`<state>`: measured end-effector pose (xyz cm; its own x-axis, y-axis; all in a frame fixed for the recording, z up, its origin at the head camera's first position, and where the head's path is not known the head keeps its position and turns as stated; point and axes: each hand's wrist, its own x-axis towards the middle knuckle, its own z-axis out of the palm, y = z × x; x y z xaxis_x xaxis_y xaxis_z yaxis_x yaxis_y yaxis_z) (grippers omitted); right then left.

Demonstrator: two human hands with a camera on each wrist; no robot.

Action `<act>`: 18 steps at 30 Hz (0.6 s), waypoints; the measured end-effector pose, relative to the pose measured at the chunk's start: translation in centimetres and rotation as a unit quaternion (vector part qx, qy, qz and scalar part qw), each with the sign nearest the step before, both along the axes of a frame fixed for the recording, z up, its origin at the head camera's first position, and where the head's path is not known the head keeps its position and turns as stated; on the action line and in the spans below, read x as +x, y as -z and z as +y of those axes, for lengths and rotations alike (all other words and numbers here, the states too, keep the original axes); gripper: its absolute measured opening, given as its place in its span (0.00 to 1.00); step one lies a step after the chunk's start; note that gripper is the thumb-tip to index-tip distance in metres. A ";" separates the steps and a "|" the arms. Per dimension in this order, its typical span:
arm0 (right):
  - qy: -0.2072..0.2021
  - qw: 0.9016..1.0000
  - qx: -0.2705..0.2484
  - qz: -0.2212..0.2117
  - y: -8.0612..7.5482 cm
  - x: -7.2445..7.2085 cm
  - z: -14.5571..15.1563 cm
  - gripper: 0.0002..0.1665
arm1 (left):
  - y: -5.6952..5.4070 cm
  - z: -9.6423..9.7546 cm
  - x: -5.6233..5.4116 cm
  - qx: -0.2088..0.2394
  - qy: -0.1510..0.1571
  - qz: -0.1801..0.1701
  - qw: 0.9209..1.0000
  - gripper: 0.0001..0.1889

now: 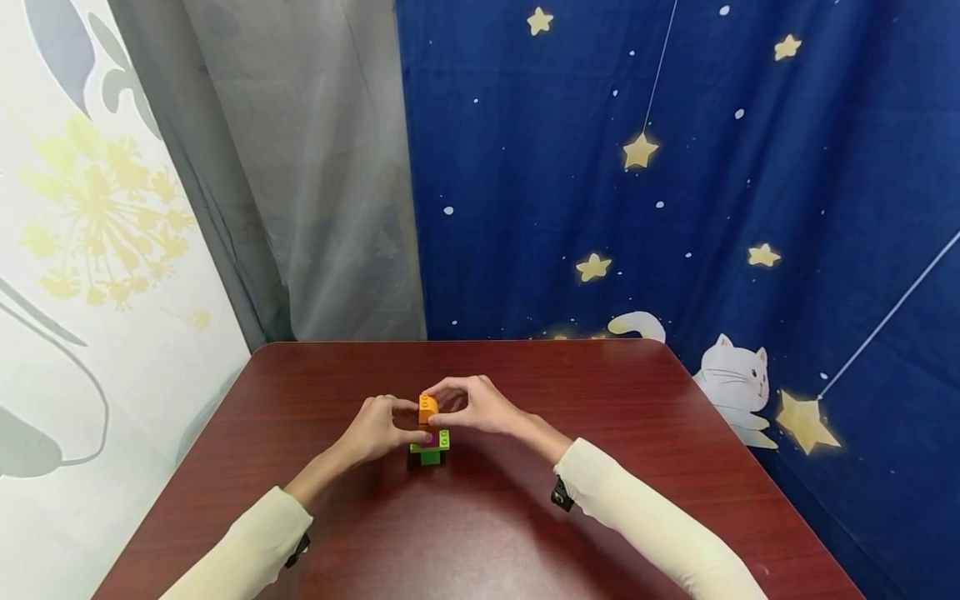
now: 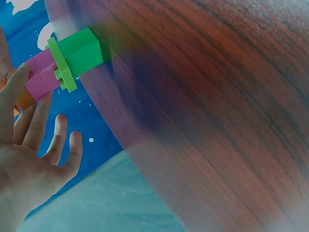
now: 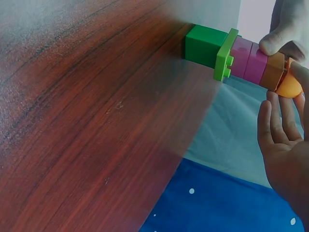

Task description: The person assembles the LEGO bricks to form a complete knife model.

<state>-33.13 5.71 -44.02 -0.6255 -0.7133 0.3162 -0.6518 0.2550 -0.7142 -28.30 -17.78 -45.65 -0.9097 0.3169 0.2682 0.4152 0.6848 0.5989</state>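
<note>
A small tower of toy building bricks stands on the table between both hands. Its base is a green brick, topped by a wider light green plate with bare studs at one side. Above that come two stacked pink bricks, then a brown-orange brick. At the top sits an orange curved brick. My left hand pinches the tower around the upper pink brick, thumb across its face. My right hand holds the orange curved brick between thumb and fingers, right at the brown-orange brick.
The dark red wooden table extends around the tower on all sides. Beyond its far edge hang a grey curtain and a blue curtain with stars. A pale patterned curtain hangs at the left.
</note>
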 end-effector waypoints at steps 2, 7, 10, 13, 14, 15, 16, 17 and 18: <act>0.000 1.000 0.001 0.004 -0.1 0.1 0.0 0.22 | 0.1 0.0 0.0 -0.003 -0.002 -0.001 1.000 0.25; 0.000 1.000 0.001 0.008 -0.3 0.2 -0.1 0.22 | 0.1 0.1 0.0 -0.007 -0.005 0.001 1.000 0.25; 0.001 1.000 0.001 0.006 -0.3 0.2 0.0 0.22 | 0.0 0.1 -0.1 -0.006 -0.003 0.001 1.000 0.25; 0.002 1.000 0.002 0.005 -0.3 0.2 0.0 0.22 | 0.0 0.1 -0.1 -0.009 -0.002 -0.004 1.000 0.25; 0.002 1.000 0.002 0.006 -0.2 0.2 0.0 0.22 | 0.0 0.1 0.0 -0.010 -0.004 -0.007 1.000 0.25; 0.003 1.000 0.003 0.007 -0.2 0.2 0.0 0.22 | 0.0 0.1 0.0 -0.011 -0.005 -0.009 1.000 0.25; 0.003 1.000 0.002 0.008 -0.2 0.2 0.0 0.22 | 0.0 0.0 0.0 -0.012 -0.005 -0.009 1.000 0.25; 0.004 1.000 0.002 0.009 -0.1 0.2 0.0 0.22 | 0.0 0.0 0.0 -0.012 -0.007 -0.012 1.000 0.25; 0.004 1.000 0.000 0.011 -0.1 0.1 0.0 0.22 | -0.1 0.0 0.0 -0.012 -0.007 -0.012 1.000 0.25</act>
<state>-32.99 5.69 -43.90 -0.6247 -0.7079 0.3296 -0.6646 0.2604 -0.7004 -28.34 -17.81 -45.58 -0.9204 0.3100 0.2383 0.3907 0.7041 0.5929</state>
